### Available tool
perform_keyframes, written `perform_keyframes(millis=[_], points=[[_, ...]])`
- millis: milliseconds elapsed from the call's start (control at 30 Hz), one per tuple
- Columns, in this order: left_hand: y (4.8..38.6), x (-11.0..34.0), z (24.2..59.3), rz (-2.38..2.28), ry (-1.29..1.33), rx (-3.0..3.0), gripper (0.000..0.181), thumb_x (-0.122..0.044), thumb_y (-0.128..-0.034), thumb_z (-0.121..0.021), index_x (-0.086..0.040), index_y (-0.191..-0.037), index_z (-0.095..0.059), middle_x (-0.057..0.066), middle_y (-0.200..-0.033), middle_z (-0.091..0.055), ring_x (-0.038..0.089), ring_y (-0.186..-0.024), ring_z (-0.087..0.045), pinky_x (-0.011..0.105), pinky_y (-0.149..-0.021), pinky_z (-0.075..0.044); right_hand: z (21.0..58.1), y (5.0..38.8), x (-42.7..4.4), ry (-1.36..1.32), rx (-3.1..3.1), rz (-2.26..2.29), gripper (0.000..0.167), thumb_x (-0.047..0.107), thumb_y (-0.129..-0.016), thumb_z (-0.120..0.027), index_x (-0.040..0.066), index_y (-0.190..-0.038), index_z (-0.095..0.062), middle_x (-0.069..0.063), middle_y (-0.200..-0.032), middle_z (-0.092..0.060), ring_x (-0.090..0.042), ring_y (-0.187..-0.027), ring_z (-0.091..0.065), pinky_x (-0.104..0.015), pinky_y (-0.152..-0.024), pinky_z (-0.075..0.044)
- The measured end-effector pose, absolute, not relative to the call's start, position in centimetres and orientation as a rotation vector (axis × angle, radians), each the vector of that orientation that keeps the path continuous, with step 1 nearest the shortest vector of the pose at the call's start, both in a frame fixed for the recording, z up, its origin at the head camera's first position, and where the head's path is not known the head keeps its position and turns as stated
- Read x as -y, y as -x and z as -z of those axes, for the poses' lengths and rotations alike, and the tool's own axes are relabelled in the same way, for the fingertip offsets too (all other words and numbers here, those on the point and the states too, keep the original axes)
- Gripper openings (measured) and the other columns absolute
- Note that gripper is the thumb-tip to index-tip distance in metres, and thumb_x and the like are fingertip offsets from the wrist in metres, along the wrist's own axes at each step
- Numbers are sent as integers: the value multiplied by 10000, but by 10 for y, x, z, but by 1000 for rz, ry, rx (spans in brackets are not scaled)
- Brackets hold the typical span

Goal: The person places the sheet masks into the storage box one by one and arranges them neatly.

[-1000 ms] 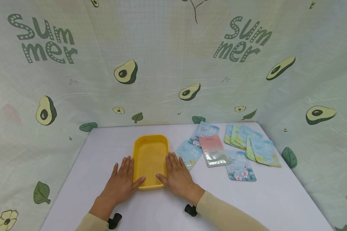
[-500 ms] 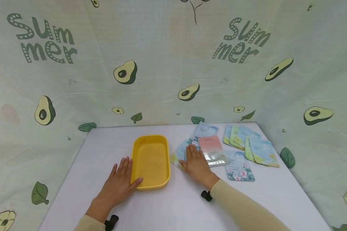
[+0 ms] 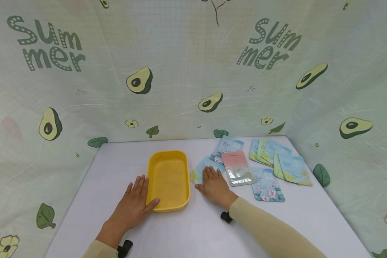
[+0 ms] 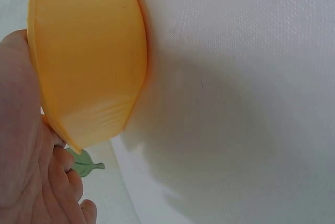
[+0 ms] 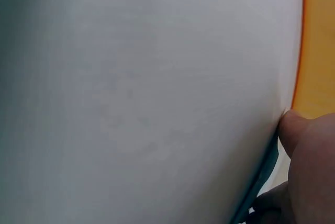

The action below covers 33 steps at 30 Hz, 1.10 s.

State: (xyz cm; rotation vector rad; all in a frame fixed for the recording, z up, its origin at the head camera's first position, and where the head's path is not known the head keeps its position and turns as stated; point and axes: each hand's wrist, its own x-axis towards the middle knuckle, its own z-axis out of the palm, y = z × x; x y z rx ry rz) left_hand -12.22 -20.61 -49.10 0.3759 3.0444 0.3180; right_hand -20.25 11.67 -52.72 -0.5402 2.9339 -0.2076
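A yellow plastic tray (image 3: 168, 208) lies on the white table. My left hand (image 3: 132, 208) rests along its left side with straight fingers, the thumb at the near left rim. In the left wrist view the palm is beside the tray's outer wall (image 4: 89, 51). To the right of the tray, my right hand (image 3: 215, 186) lies over a light blue sheet mask packet (image 3: 200, 170), fingers mostly straight and the thumb out at its near edge. In the right wrist view the thumb (image 5: 296, 130) touches a teal edge; the fingertips are mostly hidden there.
A pink and silver packet (image 3: 237, 166) lies right of my right hand, with blue floral packets (image 3: 230, 144) behind it and another floral packet (image 3: 268, 186) beside it. Several blue and green packets (image 3: 293, 168) fan out at the far right. Printed cloth (image 3: 180, 71) walls the table's back.
My right hand has left the tray's right side and moved right to the light blue packet, then shifted slightly back left over it. My left hand stays at the tray.
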Motion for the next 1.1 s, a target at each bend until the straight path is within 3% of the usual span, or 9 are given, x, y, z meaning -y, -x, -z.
perform_keyframes(millis=[433, 600, 767, 900, 1100], points=[[124, 203, 493, -320, -358, -3035, 996, -689, -1054, -427, 56, -1658, -159, 227, -1753, -111, 402, -1632, -122, 623, -1305, -138, 516, 176, -154, 966, -2783, 206, 619, 394, -1096, -553, 45, -1596, -449, -123, -1685, -401, -322, -1589, -327, -526, -1297, -275], [124, 201, 495, -329, -339, -3059, 1004, -679, -1044, -469, 59, -1657, -170, 235, -1748, -144, 405, -1629, -142, 619, -1305, -149, 512, 194, -164, 953, -2904, 224, 671, 488, -1071, -584, 50, -1569, -488, -133, -1604, -503, -329, -1499, -457, -509, -1256, -363], [124, 200, 496, -339, -336, -3059, 1003, -665, -1043, -487, 62, -1656, -167, 240, -1747, -147, 405, -1630, -138, 612, -1307, -147, 517, 225, -170, 920, -3087, 79, 764, 607, -999, -641, 57, -1521, -543, -134, -1424, -600, -329, -1267, -554, -487, -1053, -509], [124, 200, 496, -346, -333, -3063, 1002, -659, -1043, -495, 65, -1654, -168, 238, -1748, -138, 407, -1628, -142, 612, -1306, -155, 520, 240, -170, 885, -3067, 43, 889, 725, -936, -636, 73, -1531, -537, -145, -1408, -585, -340, -1216, -526, -484, -966, -490], [124, 201, 497, -344, -345, -3074, 1006, -671, -1042, -483, 67, -1652, -176, 247, -1741, -165, 411, -1624, -162, 610, -1302, -176, 521, 248, -167, 790, -3013, 8, 936, 821, -887, -600, 122, -1508, -556, -133, -1468, -543, -341, -1274, -492, -493, -1013, -450]])
